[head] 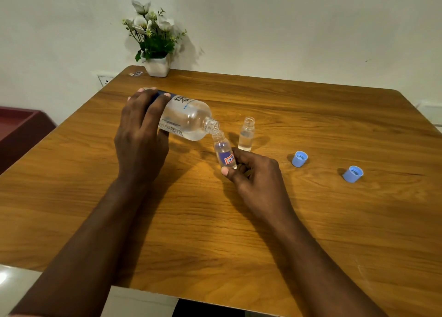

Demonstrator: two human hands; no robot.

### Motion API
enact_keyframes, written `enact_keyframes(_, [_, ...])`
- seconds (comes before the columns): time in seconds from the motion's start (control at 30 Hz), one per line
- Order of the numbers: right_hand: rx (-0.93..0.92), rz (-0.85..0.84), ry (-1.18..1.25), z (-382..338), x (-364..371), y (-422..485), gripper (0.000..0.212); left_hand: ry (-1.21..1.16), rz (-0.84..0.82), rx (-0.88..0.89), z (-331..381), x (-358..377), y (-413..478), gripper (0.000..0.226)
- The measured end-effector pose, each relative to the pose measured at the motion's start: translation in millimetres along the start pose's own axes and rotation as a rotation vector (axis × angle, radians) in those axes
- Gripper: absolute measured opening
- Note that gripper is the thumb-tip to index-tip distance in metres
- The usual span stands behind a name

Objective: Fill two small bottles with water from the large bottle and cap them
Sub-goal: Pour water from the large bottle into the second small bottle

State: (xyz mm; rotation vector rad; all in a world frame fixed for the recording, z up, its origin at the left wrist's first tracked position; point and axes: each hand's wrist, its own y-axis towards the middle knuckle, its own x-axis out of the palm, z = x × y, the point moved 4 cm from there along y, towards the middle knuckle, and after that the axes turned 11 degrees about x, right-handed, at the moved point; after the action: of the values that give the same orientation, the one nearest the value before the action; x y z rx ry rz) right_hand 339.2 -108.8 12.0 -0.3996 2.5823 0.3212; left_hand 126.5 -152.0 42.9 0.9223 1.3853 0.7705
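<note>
Two bare forearms reach in from the near edge of a brown wood-grain table [311, 245]. The right hand [253, 170] is the nearer one: its thumb and curled fingers pinch the lower part of a small clear plastic bottle with a red, white and blue label [224, 152]. This bottle is tilted, its open neck leaning up and to the left, and I cannot tell whether its base touches the table. Farther back, the left hand [140, 135] grips from above the rear half of a large clear plastic water bottle with a dark blue label [189, 119], fingers wrapped over its body. The large bottle lies almost level, uncapped, with water pooled along its lower side, and its mouth meets the neck of the labelled small bottle. Just beyond the right hand's fingers, a second small clear plastic bottle without a label [246, 135] stands upright and uncapped, partly filled with clear liquid. To the right, two light blue plastic caps lie apart on the table with their open sides showing, one nearer the bottles [299, 159], the other farther right [353, 174]. At the far left edge a white square pot of white flowers and green leaves [157, 65] stands against the pale wall, with a small sticker [136, 73] beside it.
</note>
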Motion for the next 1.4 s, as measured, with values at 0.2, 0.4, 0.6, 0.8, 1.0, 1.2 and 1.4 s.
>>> enact_keyframes(0.2, [-0.003,-0.004,-0.009,0.5,0.4,0.1,0.028,0.004,-0.005,-0.007,-0.2,-0.7,-0.3,0.05])
enact_keyframes(0.4, [-0.003,-0.003,-0.008,0.4,0.6,0.1,0.029,0.005,-0.004,-0.005,0.2,-0.4,-0.4,0.048])
enact_keyframes(0.6, [0.001,-0.003,-0.004,0.8,0.6,0.5,0.028,0.014,0.0,-0.01,0.6,0.0,-0.4,0.045])
enact_keyframes(0.8, [-0.006,0.0,0.003,0.5,0.4,0.5,0.027,0.015,0.004,-0.015,0.7,-1.0,0.1,0.047])
enact_keyframes(1.0, [-0.006,0.003,0.019,-0.3,0.3,-0.2,0.029,0.016,-0.001,-0.018,1.0,-1.3,0.1,0.045])
enact_keyframes(1.2, [-0.006,0.005,0.018,-0.3,-0.5,-0.4,0.03,0.012,-0.011,-0.015,0.1,0.0,-0.2,0.048])
enact_keyframes(1.4, [-0.007,0.002,0.013,-0.7,-0.3,0.2,0.028,0.014,-0.006,-0.015,-0.5,-0.1,-0.1,0.05])
